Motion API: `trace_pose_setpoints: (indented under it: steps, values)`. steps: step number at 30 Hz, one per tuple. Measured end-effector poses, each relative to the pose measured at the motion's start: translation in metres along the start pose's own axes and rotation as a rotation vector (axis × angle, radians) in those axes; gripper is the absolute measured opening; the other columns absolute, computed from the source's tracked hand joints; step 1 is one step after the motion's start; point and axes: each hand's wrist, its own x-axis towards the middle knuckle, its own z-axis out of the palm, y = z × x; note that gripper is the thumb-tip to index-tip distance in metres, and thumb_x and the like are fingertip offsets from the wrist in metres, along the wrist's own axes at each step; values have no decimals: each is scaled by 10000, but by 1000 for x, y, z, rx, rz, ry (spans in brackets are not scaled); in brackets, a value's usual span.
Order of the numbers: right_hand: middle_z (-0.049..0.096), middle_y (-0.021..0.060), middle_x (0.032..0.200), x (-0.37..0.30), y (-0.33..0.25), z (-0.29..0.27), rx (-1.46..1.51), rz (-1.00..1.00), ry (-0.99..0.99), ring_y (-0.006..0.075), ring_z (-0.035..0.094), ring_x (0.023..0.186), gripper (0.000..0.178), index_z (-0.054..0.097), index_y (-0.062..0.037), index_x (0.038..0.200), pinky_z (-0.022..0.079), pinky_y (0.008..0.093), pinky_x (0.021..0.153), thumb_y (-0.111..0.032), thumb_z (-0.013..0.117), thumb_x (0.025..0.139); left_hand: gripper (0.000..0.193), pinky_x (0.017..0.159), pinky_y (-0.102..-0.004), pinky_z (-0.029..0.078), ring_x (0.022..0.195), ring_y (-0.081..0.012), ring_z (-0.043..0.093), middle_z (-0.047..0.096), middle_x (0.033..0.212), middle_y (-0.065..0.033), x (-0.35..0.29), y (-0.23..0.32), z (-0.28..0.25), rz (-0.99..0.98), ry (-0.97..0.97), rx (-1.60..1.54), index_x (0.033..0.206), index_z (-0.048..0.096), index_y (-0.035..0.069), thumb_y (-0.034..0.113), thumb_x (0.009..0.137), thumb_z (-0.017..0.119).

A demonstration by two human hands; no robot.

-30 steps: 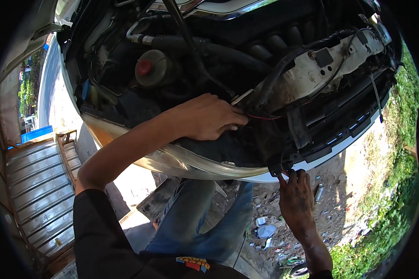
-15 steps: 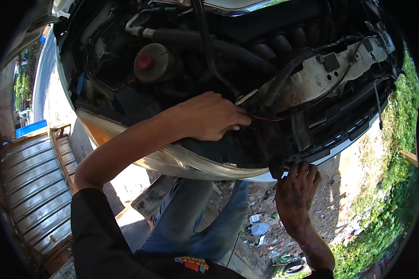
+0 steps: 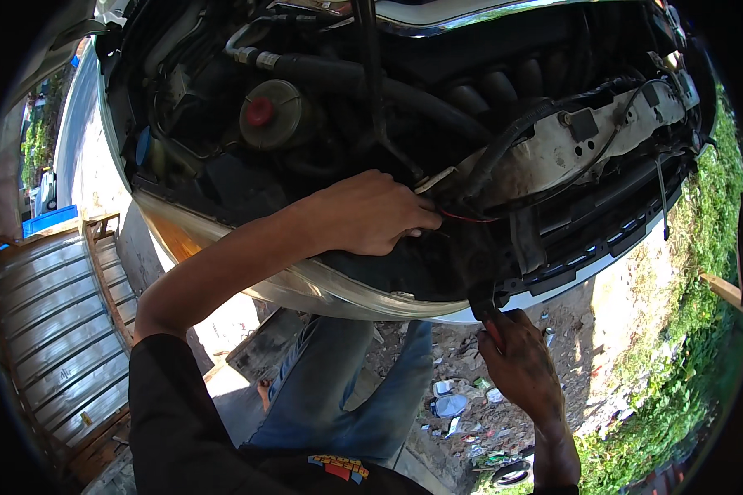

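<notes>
right fingers (image 3: 516, 323): curled together, clamped on a red-handled tool (image 3: 493, 330). position of tool: front rim of the engine bay, dark end pointing up toward black trim (image 3: 553, 280) (exact contact lost in shadow). right hand (image 3: 524, 363): below the rim, back of hand uppermost. left fingers: bent and bunched together, at the near end of a thin red wire (image 3: 470, 219) (pinch on the wire: impossible to tell). left hand (image 3: 380, 216): inside the bay, forearm across the headlamp (image 3: 330, 293). beyond: pale metal crossmember (image 3: 545, 153) to the right, red-capped reservoir (image 3: 289, 124) to the left, thick black hose (image 3: 347, 74) behind. outermost: littered ground (image 3: 462, 371), green grass (image 3: 702, 264), ribbed metal panel (image 3: 49, 330).
</notes>
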Motion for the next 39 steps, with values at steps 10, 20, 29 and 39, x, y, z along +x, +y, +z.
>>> trace_pose_setpoints:
  steps: [10,20,29,39]
  values:
    - [565,237,1025,22,27,8,-296,-528,-18,446,569,899,224,585,42,1078,482,537,832,-97,594,903,279,750,-458,554,927,-330,712,727,1146,-61,1,-2,3,12,42,-27,1171,692,96,116,899,638]
    - [512,235,1163,-14,39,-34,16,64,-296,443,570,1045,511,489,20,1249,476,529,903,-167,659,805,275,717,-453,550,888,-321,715,740,1042,-45,-1,-2,4,-56,-12,-22,1154,683,113,96,884,632]
    - [529,293,1137,-26,-31,13,392,-198,-251,485,569,1064,386,459,58,1158,474,536,885,-59,597,817,266,730,-458,552,885,-331,706,732,1024,-50,-2,2,-1,-36,16,-32,1128,674,123,97,865,644]
    - [412,379,1283,21,-88,49,309,-211,291,543,464,1184,530,374,169,1297,412,586,1015,-58,537,847,327,702,-478,534,824,-366,690,728,1022,-74,0,-2,1,-155,-95,46,1102,680,138,88,779,674]
